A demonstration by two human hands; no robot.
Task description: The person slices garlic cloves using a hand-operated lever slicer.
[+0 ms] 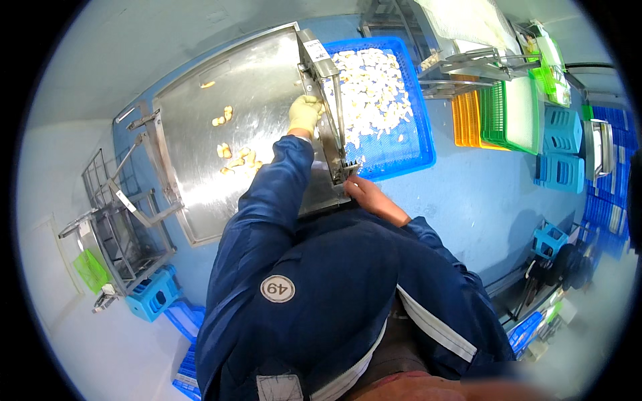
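My left hand [305, 113], in a pale yellow glove, has its fingers curled against a long metal slicing device [321, 100]. Whatever may be inside those fingers is hidden. The device stands across the right end of a stainless steel table [261, 95]. My bare right hand [371, 195] is at the device's near end, fingers bent beside a small toothed metal part [350, 168]; its grip is not clear. Left of my left arm lie several brown-and-white chunks [243, 158], possibly mushrooms. Past the device, a blue perforated plastic crate [391, 155] holds many pale slices [368, 95].
At right stand orange [466, 118] and green [494, 118] plastic baskets, with light-blue stools [559, 173] beyond them. A metal rack [436, 85] rises behind the crate. Left of the table are a metal frame [135, 245] and another blue stool [153, 295].
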